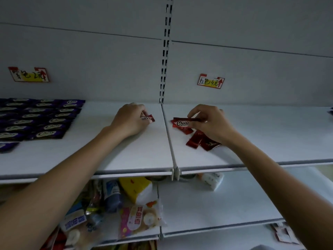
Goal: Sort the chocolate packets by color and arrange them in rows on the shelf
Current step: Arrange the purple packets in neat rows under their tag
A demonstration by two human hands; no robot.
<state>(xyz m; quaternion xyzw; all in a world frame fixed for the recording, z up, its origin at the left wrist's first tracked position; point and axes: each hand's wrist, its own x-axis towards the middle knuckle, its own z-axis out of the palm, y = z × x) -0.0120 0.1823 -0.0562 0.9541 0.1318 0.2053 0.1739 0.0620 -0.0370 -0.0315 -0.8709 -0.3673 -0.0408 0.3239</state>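
Gripped and mostly hidden in curled left hand: red packet; at 3 o'clock, right hand pinching Choco packet beside red pile.

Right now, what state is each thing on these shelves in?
small red packet: gripped in the left hand, mostly hidden.
red Choco packet: pinched by the right hand, label up.
loose red packets: unsorted, overlapping, partly under the right hand.
purple packets: flat, in neat rows.
lone purple packet: apart, in front of the rows.
lower-shelf snacks: jumbled.
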